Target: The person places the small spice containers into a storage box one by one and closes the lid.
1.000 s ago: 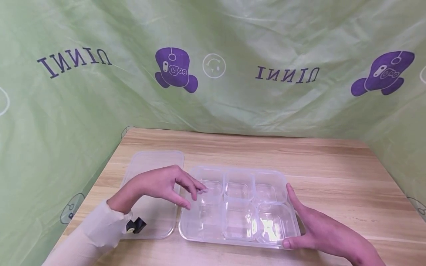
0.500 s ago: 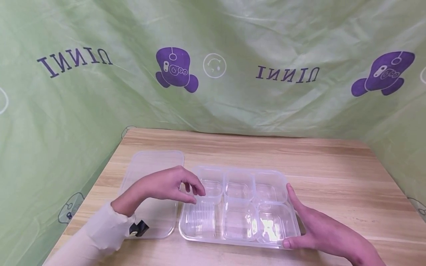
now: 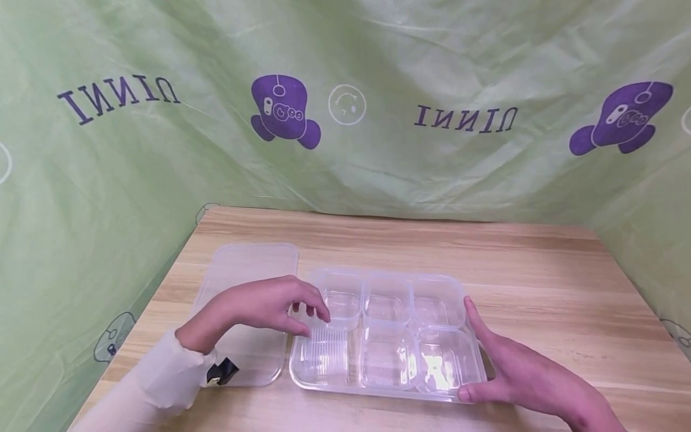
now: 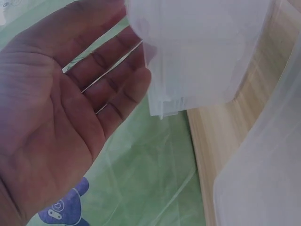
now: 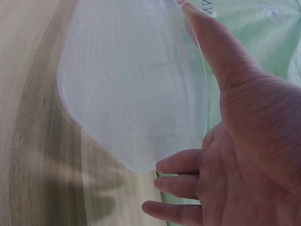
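A large clear plastic container (image 3: 378, 393) sits on the table, with several small clear boxes (image 3: 385, 354) fitted inside it. Ribbed clear plastic (image 3: 329, 357) shows in its front left part. My left hand (image 3: 264, 303) is over the left end, palm down, fingers loosely bent and thumb apart; I see nothing held in it. In the left wrist view its fingertips are beside the container wall (image 4: 197, 61); contact is unclear. My right hand (image 3: 520, 372) spans the right end, thumb at the near corner and index finger at the far one. Its other fingers look straight in the right wrist view.
A flat, translucent lid (image 3: 254, 270) lies on the wooden table (image 3: 529, 258) to the left, partly under my left forearm. A green curtain (image 3: 399, 174) with purple figures surrounds the table. A black item (image 3: 222, 372) shows by my left cuff.
My left hand has shifted slightly and its fingertips are a little lower. Ribbed lines now show in the container's front left part, where they were indistinct before. My right hand stays put.
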Demonstrator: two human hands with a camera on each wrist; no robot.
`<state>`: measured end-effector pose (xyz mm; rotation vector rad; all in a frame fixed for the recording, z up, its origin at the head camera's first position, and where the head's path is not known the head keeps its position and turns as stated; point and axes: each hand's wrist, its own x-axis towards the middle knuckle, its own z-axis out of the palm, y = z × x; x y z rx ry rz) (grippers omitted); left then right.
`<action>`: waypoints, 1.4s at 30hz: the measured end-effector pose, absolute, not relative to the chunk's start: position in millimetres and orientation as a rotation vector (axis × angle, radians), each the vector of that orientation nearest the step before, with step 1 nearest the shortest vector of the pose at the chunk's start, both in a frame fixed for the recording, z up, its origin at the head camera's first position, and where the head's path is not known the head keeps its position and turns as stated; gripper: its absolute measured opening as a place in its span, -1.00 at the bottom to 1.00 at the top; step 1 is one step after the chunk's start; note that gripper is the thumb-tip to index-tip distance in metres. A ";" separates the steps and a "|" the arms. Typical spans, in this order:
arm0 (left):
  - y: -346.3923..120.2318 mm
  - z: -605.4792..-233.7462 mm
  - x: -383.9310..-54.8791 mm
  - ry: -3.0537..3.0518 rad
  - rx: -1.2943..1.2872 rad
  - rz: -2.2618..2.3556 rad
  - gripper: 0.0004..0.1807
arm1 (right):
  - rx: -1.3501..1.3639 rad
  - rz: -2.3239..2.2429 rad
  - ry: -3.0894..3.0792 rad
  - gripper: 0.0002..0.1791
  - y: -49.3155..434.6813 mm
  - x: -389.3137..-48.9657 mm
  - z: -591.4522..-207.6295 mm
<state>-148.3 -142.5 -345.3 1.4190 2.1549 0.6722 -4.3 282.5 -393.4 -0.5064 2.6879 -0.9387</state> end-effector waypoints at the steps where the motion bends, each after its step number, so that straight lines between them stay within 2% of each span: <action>1: -143.3 -344.3 -148.1 2.155 1.416 0.663 -0.69 | -0.505 -0.937 2.689 0.46 282.4 -4.3 -393.2; 8: -148.8 -344.0 -149.3 2.121 1.439 0.672 -0.63 | -0.480 -0.954 2.656 0.47 282.0 -5.1 -391.0; 28: -150.5 -358.4 -151.1 2.070 1.570 0.813 -0.80 | -0.506 -0.945 2.682 0.46 282.3 -3.3 -393.1; 42: -141.7 -363.8 -146.1 2.150 1.620 0.828 -0.79 | -0.514 -0.947 2.693 0.46 282.7 -3.7 -393.9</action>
